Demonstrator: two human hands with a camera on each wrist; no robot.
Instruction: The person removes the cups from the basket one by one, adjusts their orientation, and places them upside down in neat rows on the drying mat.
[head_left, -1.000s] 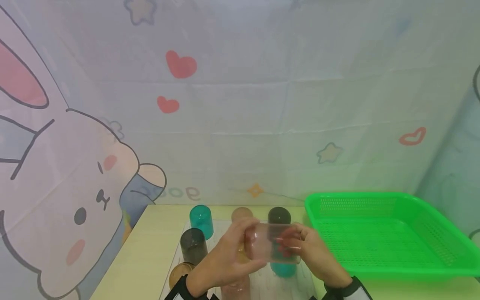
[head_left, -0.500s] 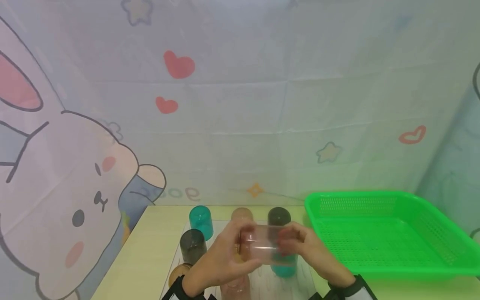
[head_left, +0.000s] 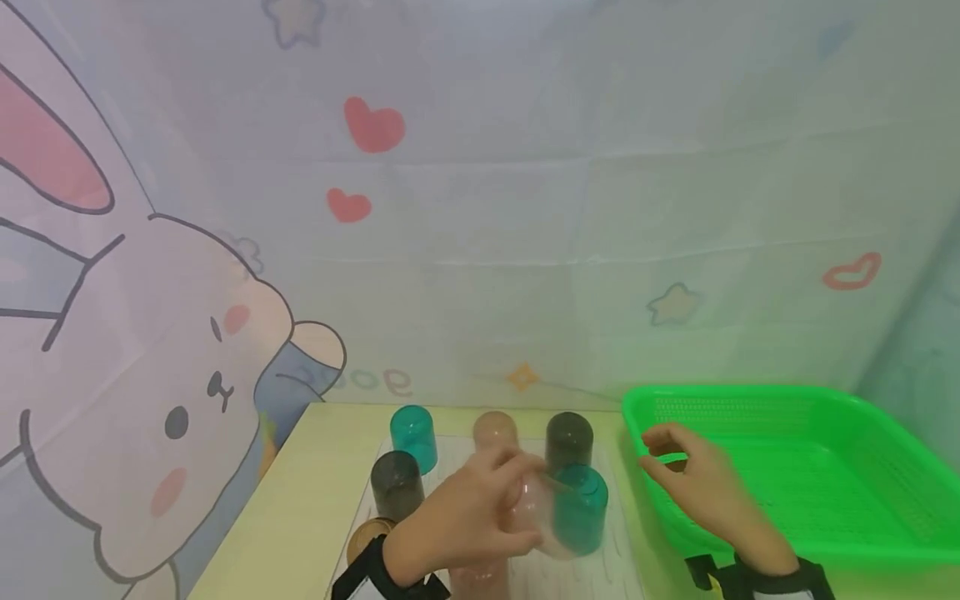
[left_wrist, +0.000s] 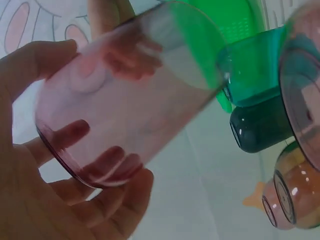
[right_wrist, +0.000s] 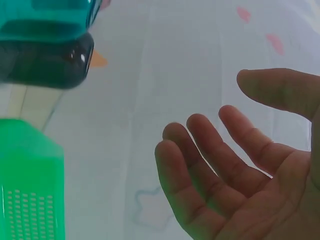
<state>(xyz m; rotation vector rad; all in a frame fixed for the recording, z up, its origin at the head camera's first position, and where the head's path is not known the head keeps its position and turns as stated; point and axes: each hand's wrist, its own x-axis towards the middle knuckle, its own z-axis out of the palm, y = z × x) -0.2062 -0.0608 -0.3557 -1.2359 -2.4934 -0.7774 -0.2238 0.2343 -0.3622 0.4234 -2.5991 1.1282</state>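
Note:
A clear pink plastic cup point(left_wrist: 145, 115) lies tilted in my left hand point(head_left: 465, 521), whose fingers and thumb grip it round its base end. Its open end points right, overlapping a teal cup point(head_left: 588, 508) in the head view. My right hand point(head_left: 701, 479) hovers over the left rim of the green basket point(head_left: 780, 546), fingers loosely bent and holding nothing. Beneath and beside the left hand, several cups stand upside down on a white board point(head_left: 618, 542). A pink cup point(head_left: 480, 582) at the front is partly hidden by that hand.
At the back stand a teal cup point(head_left: 412, 437), a pink cup point(head_left: 495, 429) and a dark grey cup point(head_left: 569, 437). Another grey cup point(head_left: 397, 486) and an amber cup point(head_left: 367, 537) are on the left. A printed cloth point(head_left: 510, 317) hangs behind the table.
My right hand has let go of the pink cup and moved right, to the basket's rim. My left hand still holds the cup, now tipped lower at its open end.

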